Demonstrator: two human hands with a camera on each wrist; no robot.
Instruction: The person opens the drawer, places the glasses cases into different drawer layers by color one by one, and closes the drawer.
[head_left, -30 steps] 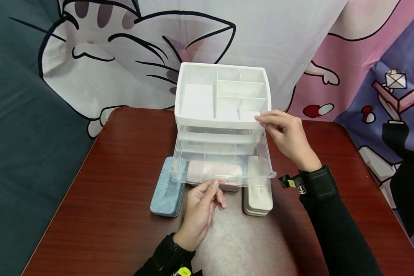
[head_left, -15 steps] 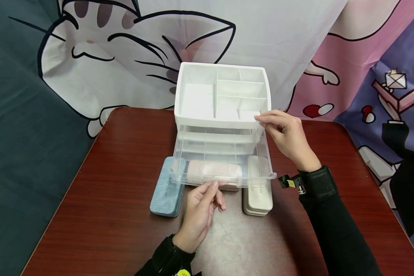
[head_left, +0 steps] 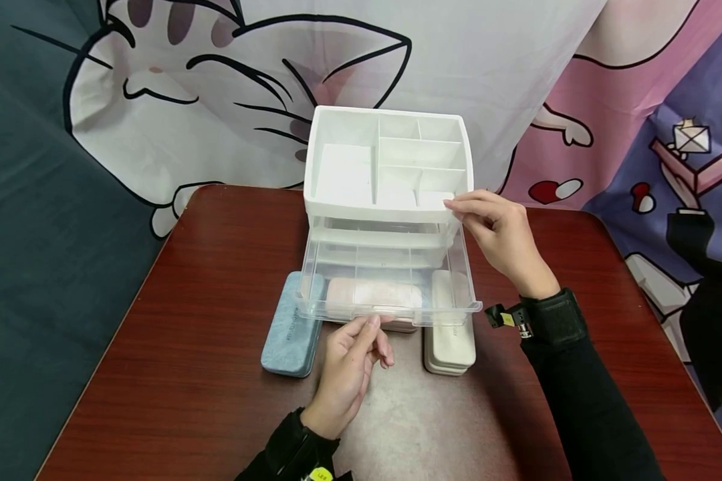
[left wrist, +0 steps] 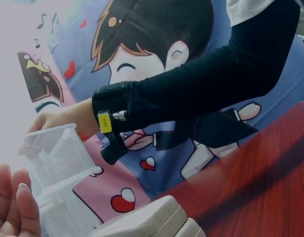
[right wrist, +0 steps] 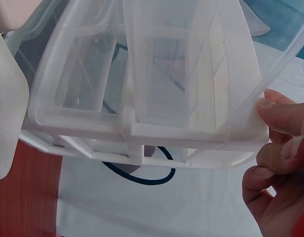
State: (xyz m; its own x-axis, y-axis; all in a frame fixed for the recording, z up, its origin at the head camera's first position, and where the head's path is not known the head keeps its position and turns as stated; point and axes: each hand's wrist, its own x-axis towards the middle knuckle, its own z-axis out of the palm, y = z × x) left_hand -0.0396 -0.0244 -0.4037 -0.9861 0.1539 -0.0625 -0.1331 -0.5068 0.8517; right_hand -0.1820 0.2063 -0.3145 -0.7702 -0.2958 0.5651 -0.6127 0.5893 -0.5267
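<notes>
Drawer (head_left: 361, 308) jutting from organizer (head_left: 345, 177), one hand on each.

Nearest: left hand (head_left: 350, 374), thumb and index pinching the drawer's front lip near its middle, other fingers loosely bent below. Blue case (head_left: 290, 334) lies angled to the left, far end under the drawer's left front corner. Cream case (head_left: 451, 347) sits to the right, far end visible through the clear plastic. Pink case (head_left: 400, 327) lies crosswise between them, mostly below the drawer. Can't tell if any case touches the drawer.

Drawer is clear, sticks out toward the person from below the organizer's top. Right hand (head_left: 499, 240) pinches the top's front right corner, thumb and fingertips at the rim, rest of the fingers bent in the right wrist view.

Organizer is white, upright, near the far edge of the red-brown table (head_left: 204, 300). Top has one big compartment left, five smaller right. Behind: cat-print cloth (head_left: 487, 73), green cloth (head_left: 54, 234) at far left.
</notes>
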